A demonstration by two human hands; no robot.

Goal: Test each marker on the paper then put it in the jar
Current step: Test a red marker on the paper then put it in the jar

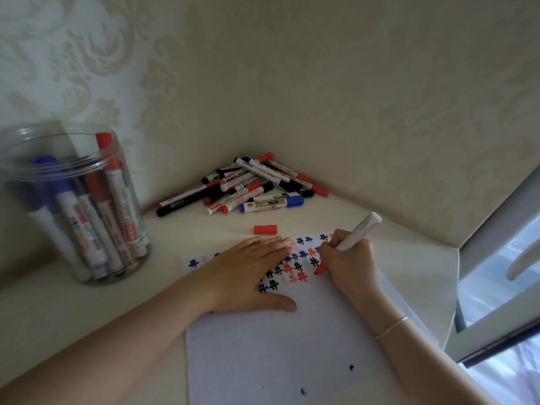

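Red marker (347, 244) in right hand (349, 260); one loose cap (265, 229).

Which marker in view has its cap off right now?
The red marker gripped in the right hand, its bare tip on the paper. Its red cap lies loose beside the paper; those in the pile look capped.

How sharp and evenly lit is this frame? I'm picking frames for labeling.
Head view: dim overall, with daylight from the window at right; the jar at left is motion-blurred; the marker pile and the right hand read fairly sharp; wide-angle bending shows at the edges.
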